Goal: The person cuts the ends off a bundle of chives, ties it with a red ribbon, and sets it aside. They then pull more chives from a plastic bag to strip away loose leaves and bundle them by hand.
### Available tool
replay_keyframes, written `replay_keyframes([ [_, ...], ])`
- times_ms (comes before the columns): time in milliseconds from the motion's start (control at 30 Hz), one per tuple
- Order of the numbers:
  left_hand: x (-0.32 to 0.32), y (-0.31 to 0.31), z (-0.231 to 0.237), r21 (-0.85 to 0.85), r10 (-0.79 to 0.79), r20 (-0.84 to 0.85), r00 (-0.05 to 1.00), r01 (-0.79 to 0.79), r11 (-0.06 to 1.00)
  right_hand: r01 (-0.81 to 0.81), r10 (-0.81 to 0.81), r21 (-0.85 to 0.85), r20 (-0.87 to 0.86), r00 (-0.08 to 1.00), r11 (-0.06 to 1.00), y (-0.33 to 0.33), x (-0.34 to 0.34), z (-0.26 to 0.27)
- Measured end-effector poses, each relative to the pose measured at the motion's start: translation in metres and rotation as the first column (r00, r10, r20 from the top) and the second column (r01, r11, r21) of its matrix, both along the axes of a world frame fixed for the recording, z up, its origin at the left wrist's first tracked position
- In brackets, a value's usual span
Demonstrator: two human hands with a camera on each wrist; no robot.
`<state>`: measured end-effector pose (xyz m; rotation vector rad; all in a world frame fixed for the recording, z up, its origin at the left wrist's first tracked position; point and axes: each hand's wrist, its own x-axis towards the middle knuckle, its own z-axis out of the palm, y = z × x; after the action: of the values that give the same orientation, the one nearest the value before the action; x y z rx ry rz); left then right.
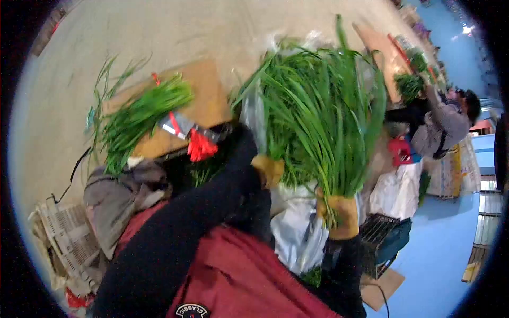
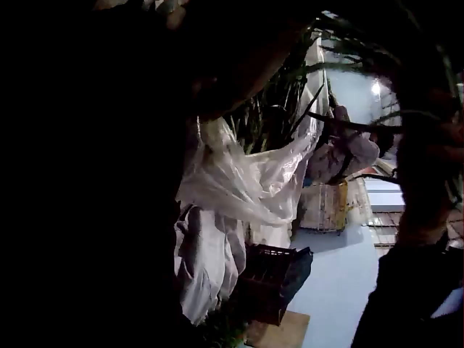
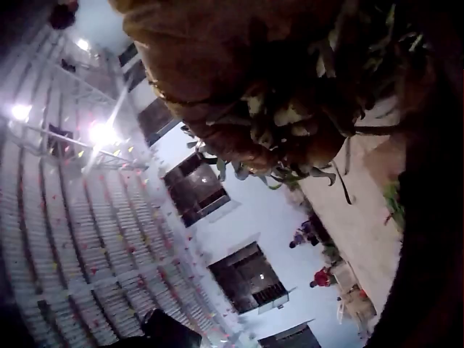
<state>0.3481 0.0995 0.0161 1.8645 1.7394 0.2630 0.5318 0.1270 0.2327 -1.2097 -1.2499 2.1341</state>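
Gloved in yellow-brown, my right hand (image 1: 342,214) grips the lower stems of a tall bunch of long green leaves (image 1: 331,127), which fan upward. In the right wrist view the glove (image 3: 210,65) is curled round the bundle, with cut stem ends (image 3: 290,116) poking out. My left hand (image 1: 268,170), also gloved, is beside the lower left of the greens; its fingers are too unclear to read. Behind the bunch, more greens lie in a clear plastic bag (image 1: 253,114). The left wrist view is mostly dark, with white plastic (image 2: 250,185) below the left hand.
On the left, a cut green bundle (image 1: 143,114) lies on a wooden board (image 1: 204,87), beside a metal piece with red ties (image 1: 201,147). Newspapers (image 1: 69,238) lie lower left. At right are a black crate (image 1: 379,238) and a seated person (image 1: 448,127) handling greens.
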Motion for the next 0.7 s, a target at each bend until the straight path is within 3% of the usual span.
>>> replay_keyframes([
  [67, 0.013, 0.003, -0.027, 0.014, 0.079, -0.011, 0.997, -0.079, 0.997, 0.078, -0.074, 0.058, -0.061, 0.995, 0.995, 0.001, -0.004, 0.032],
  [100, 0.016, 0.002, -0.02, 0.011, 0.086, -0.051, 0.995, -0.086, 0.996, 0.16, -0.154, 0.072, -0.08, 0.985, 0.985, -0.006, -0.009, 0.051],
  [133, 0.01, -0.011, 0.023, -0.007, 0.079, -0.132, 0.988, -0.081, 0.997, 0.17, -0.153, 0.129, -0.13, 0.98, 0.977, -0.004, -0.003, 0.048],
  [167, -0.01, -0.011, 0.057, -0.134, -0.076, -0.027, 0.997, 0.071, 0.988, 0.171, -0.148, 0.147, -0.157, 0.976, 0.974, -0.001, 0.001, 0.047],
  [233, -0.019, -0.006, 0.065, -0.201, -0.184, 0.022, 0.983, 0.185, 0.962, 0.175, -0.139, 0.166, -0.204, 0.969, 0.97, 0.002, 0.006, 0.048],
  [333, -0.04, -0.015, 0.104, -0.182, -0.184, 0.218, 0.958, 0.225, 0.957, 0.178, -0.139, 0.089, -0.335, 0.932, 0.98, -0.003, 0.009, 0.041],
  [367, -0.052, -0.018, 0.109, -0.045, -0.162, 0.255, 0.953, 0.179, 0.983, 0.168, -0.132, 0.069, -0.362, 0.923, 0.983, -0.005, 0.011, 0.036],
  [433, -0.08, -0.027, 0.117, 0.212, -0.135, 0.327, 0.935, 0.067, 0.975, 0.18, -0.159, 0.073, -0.231, 0.96, 0.981, -0.014, 0.011, 0.029],
  [467, -0.08, -0.036, 0.125, 0.128, -0.051, 0.649, 0.759, -0.043, 0.991, 0.106, -0.092, 0.067, -0.194, 0.977, 0.992, -0.016, 0.011, 0.027],
  [500, -0.079, -0.045, 0.136, 0.012, 0.05, 0.878, 0.475, -0.128, 0.992, 0.024, -0.014, 0.06, -0.159, 0.987, 0.998, -0.019, 0.008, 0.024],
  [567, -0.08, -0.055, 0.137, -0.039, 0.068, 0.986, 0.154, -0.182, 0.982, -0.082, 0.088, 0.091, -0.062, 0.994, 0.992, -0.028, -0.01, 0.015],
  [633, -0.086, -0.055, 0.113, 0.116, -0.075, 0.973, 0.219, -0.181, 0.977, -0.19, 0.188, 0.104, 0.032, 0.982, 0.976, -0.04, -0.03, -0.002],
  [667, -0.084, -0.061, 0.118, 0.134, -0.115, 0.99, 0.079, -0.305, 0.943, -0.38, 0.354, 0.141, 0.18, 0.918, 0.914, -0.036, -0.029, -0.021],
  [700, -0.08, -0.069, 0.129, 0.134, -0.174, 0.983, -0.056, -0.425, 0.895, -0.422, 0.384, 0.196, 0.205, 0.9, 0.885, -0.041, -0.035, -0.033],
])
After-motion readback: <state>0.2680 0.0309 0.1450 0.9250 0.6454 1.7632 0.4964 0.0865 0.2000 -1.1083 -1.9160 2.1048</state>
